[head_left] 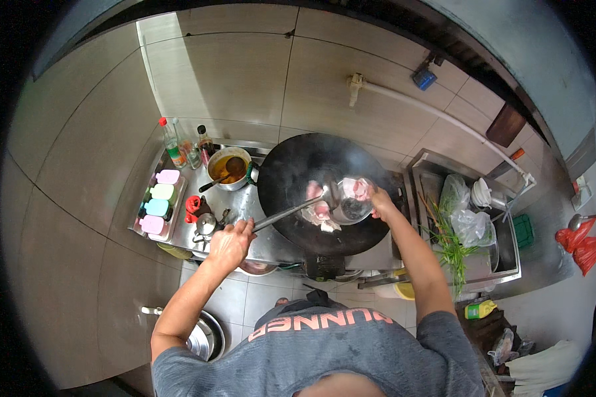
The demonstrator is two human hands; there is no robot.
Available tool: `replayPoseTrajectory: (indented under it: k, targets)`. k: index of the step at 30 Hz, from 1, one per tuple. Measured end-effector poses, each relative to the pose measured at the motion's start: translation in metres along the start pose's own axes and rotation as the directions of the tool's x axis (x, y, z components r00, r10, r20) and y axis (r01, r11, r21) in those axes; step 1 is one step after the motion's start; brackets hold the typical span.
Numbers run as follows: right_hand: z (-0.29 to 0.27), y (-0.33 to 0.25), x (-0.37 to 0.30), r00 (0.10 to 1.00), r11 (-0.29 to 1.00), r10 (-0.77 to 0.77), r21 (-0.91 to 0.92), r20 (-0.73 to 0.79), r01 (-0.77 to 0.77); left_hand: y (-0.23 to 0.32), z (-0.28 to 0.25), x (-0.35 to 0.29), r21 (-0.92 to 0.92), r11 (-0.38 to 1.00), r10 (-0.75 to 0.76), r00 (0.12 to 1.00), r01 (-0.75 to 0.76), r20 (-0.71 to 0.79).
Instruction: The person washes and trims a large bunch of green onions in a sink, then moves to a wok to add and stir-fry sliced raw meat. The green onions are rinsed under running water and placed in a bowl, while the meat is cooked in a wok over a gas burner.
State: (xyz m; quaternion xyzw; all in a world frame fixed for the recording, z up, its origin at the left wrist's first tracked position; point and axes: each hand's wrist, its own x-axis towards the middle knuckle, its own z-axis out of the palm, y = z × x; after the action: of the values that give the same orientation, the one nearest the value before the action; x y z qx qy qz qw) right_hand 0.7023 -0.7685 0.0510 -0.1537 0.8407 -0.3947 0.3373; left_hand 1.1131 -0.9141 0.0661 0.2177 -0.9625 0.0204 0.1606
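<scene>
My left hand (230,243) is closed around the handle end of a long metal wok spatula (286,213). Its head reaches to the near side of a bowl (352,212), which my right hand (381,204) grips by the right rim. The bowl is tilted over a large black wok (285,165). Pale pink slices of raw meat (356,188) are still in the bowl, while more meat slices (320,213) lie in the wok below, left of it. Whether the spatula touches the bowl or the meat, I cannot tell. Faint steam or smoke hangs over the wok.
Left of the wok stand a pot (230,185) of orange-brown liquid with a dark ladle (233,167), several bottles (172,144) and seasoning boxes (157,206) with pastel lids. To the right is a metal sink (508,261) with green stalks (451,255) and plastic bags (473,226).
</scene>
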Motion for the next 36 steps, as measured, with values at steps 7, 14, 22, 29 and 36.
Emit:
replayPoseTrajectory:
  k: [7, 14, 22, 29, 36]
  targets:
    - [-0.011, 0.017, -0.003, 0.979, 0.955, 0.136, 0.242, 0.152, -0.170, 0.034, 0.012, -0.018, -0.239, 0.968, -0.098, 0.991, 0.075, -0.088]
    - [-0.007, 0.029, 0.003, 0.969, 0.884, 0.161, 0.410, 0.186, -0.226, 0.049, 0.023, -0.017, -0.323, 0.946, 0.005, 0.995, -0.037, -0.100]
    - [-0.003, 0.032, -0.001, 0.951, 0.852, 0.196, 0.438, 0.239, -0.286, 0.039, 0.021, -0.019, -0.394, 0.919, -0.018, 0.995, -0.023, -0.099]
    - [0.026, 0.027, -0.008, 0.986, 0.977, 0.148, 0.166, -0.076, -0.134, 0.026, 0.044, 0.002, 0.175, 0.975, 0.158, 0.983, -0.139, -0.099]
    - [0.027, 0.008, -0.021, 0.879, 0.811, -0.300, -0.585, -0.370, 0.031, 0.017, 0.030, -0.002, 0.104, 0.994, 0.013, 1.000, -0.012, -0.014]
